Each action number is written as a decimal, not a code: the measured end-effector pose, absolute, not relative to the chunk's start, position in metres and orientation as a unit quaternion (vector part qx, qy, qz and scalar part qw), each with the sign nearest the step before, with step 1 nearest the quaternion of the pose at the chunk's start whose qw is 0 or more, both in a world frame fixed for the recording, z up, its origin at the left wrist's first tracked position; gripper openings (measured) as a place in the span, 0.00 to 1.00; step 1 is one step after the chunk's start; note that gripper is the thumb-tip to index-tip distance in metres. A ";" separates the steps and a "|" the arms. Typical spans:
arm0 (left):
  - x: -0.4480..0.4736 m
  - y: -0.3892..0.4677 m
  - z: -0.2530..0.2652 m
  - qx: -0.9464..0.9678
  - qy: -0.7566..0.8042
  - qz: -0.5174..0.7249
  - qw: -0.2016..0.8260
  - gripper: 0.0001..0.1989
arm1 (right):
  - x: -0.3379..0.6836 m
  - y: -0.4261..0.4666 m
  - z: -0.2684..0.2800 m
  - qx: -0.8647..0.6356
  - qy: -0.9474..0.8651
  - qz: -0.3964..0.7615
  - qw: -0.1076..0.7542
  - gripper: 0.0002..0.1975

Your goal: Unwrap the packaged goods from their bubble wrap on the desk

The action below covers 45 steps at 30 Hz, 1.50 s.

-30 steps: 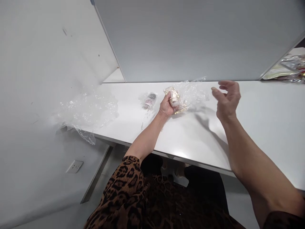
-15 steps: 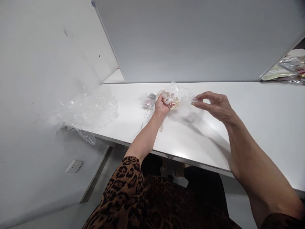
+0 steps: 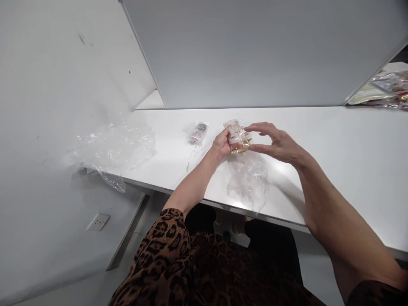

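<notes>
Leopard-print top [image 3: 178,263], short sleeves, bare forearms.

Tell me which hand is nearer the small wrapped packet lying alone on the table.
Left. The left hand is just right of the wrapped packet; the right hand is farther right, beyond the bottle.

At nine o'clock we see crumpled plastic film [image 3: 116,146] hanging off the table [image 3: 344,170] edge. At eleven o'clock lies a small dark wrapped item [image 3: 197,131]. A grey partition [image 3: 255,51] stands at twelve, packets [image 3: 387,89] sit at two, and a wall socket [image 3: 97,222] shows at eight.
</notes>
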<state>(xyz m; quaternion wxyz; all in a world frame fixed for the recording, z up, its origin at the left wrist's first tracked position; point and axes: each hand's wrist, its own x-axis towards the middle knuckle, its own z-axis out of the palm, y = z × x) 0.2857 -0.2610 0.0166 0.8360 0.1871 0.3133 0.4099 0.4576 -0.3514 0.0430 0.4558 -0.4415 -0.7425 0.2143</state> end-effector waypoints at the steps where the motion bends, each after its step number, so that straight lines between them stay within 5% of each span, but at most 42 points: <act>1: 0.288 -0.265 0.017 0.199 0.308 0.390 0.845 0.15 | 0.456 -0.348 0.038 -0.450 -0.758 0.179 0.437 0.20; 4: 0.291 -0.274 0.018 0.228 0.290 0.343 0.864 0.15 | 0.457 -0.337 0.023 -0.463 -0.763 0.102 0.438 0.10; 8: 0.292 -0.278 0.016 0.268 0.252 0.265 0.891 0.16 | 0.464 -0.331 0.020 -0.497 -0.670 0.091 0.544 0.07; 13: 0.289 -0.283 0.007 0.393 0.225 0.162 0.877 0.19 | 0.477 -0.325 0.032 -0.529 -0.459 0.187 0.689 0.11; 18: 0.286 -0.293 0.008 0.466 0.203 0.092 0.857 0.22 | 0.506 -0.314 0.028 -0.580 -0.214 0.277 0.736 0.16; 23: 0.289 -0.289 0.013 0.398 0.231 0.201 0.865 0.18 | 0.522 -0.314 0.021 -0.533 -0.077 0.406 0.738 0.09; 29: 0.296 -0.278 0.010 0.287 0.251 0.402 0.833 0.11 | 0.470 -0.327 0.025 -0.529 -0.196 0.539 0.625 0.30; 33: 0.298 -0.278 0.010 0.279 0.257 0.441 0.813 0.09 | 0.438 -0.331 0.017 -0.503 -0.306 0.603 0.537 0.29; 45: 0.297 -0.278 0.012 0.235 0.290 0.431 0.822 0.06 | 0.447 -0.319 -0.005 -0.514 -0.405 0.383 0.652 0.29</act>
